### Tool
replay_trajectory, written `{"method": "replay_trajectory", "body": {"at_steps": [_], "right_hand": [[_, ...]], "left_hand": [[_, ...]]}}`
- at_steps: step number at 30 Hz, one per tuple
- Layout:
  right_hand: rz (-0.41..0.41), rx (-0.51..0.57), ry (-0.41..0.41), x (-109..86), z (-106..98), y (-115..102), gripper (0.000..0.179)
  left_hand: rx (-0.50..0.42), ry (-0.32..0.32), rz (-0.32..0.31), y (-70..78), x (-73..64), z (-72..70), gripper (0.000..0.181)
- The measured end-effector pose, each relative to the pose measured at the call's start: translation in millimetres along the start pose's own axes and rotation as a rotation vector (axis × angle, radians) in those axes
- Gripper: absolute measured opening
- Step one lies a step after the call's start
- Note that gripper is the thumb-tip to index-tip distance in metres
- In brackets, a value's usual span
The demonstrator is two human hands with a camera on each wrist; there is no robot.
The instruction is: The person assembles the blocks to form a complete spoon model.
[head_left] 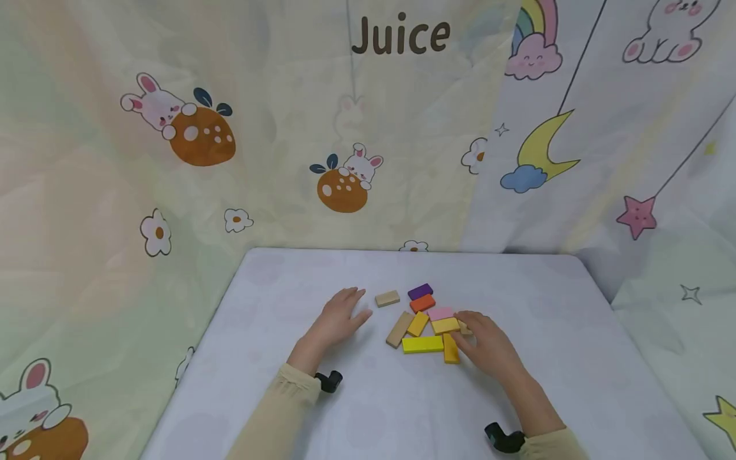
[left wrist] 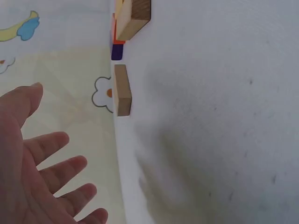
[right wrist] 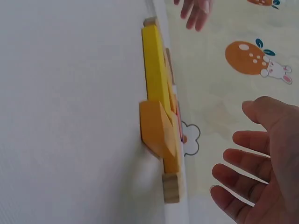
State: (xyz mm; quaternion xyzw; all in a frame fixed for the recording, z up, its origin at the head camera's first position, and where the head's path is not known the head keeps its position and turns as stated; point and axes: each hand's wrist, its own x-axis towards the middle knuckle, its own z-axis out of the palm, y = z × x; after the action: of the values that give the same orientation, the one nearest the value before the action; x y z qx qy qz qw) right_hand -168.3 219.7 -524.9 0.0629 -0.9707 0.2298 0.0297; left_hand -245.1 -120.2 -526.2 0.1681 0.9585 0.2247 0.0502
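Several wooden blocks lie in a loose cluster on the table. A bright yellow block (head_left: 422, 345) is at the front, beside an amber block (head_left: 451, 349). A light orange block (head_left: 445, 326) and a pink block (head_left: 441, 313) lie behind them. My right hand (head_left: 489, 345) hovers at the cluster's right side, fingers spread and holding nothing; it partly hides a plain wood block (head_left: 465, 328). To the left, my left hand (head_left: 339, 319) is raised with spread fingers, nearest to a separate plain wood block (left wrist: 122, 91).
A purple block (head_left: 420, 292) and an orange-red block (head_left: 422, 303) lie at the back of the cluster. A longer plain wood block (head_left: 399, 329) slants at its left. The white table (head_left: 368, 415) ends at a printed cloth backdrop (head_left: 276, 96).
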Motion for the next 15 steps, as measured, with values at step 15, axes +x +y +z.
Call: {"method": "replay_trajectory", "body": {"at_steps": [15], "right_hand": [[-0.119, 0.318, -0.093, -12.6, 59.3, -67.9, 0.034]], "left_hand": [[-0.134, -0.047, -0.039, 1.2, 40.9, 27.2, 0.061]]}}
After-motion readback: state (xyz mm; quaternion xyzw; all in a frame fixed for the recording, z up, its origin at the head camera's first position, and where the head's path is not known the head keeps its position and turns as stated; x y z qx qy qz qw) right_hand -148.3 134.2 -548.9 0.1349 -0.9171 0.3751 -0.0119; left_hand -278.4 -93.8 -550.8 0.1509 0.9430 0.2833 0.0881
